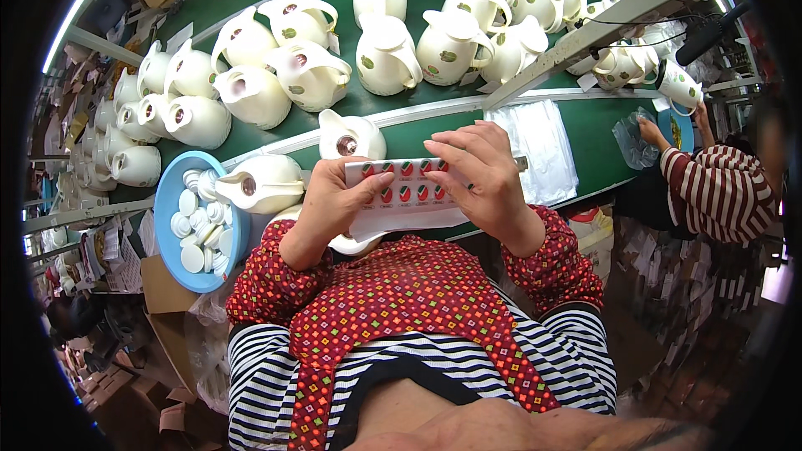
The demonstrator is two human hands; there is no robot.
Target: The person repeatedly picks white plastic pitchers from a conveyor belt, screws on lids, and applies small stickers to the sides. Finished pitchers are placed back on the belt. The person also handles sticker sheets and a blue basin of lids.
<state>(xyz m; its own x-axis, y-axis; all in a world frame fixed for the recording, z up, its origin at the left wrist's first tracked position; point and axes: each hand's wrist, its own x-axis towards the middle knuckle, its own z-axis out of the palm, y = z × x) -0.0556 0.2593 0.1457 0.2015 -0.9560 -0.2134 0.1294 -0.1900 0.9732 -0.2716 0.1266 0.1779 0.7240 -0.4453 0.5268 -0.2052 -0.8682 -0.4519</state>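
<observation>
In front of my chest I hold a white sheet of red and green oval stickers (407,194). My left hand (330,200) pinches its left edge, thumb on the printed face. My right hand (486,177) is at the right part of the sheet, its thumb over the stickers and its fingers bent near the top edge; whether a sticker is between them is hidden. Just beyond the sheet stands a cream jug (355,132) with an open mouth. Another cream jug (271,179) is left of my left hand, and part of one shows under the sheet.
A light blue basin (164,234) of white round lids (194,257) stands at the left. Rows of cream jugs (388,54) fill the green bench (334,117). Clear plastic bags (539,146) lie right of my hands, under a metal post (576,38). A co-worker (718,188) in striped sleeves works at the right.
</observation>
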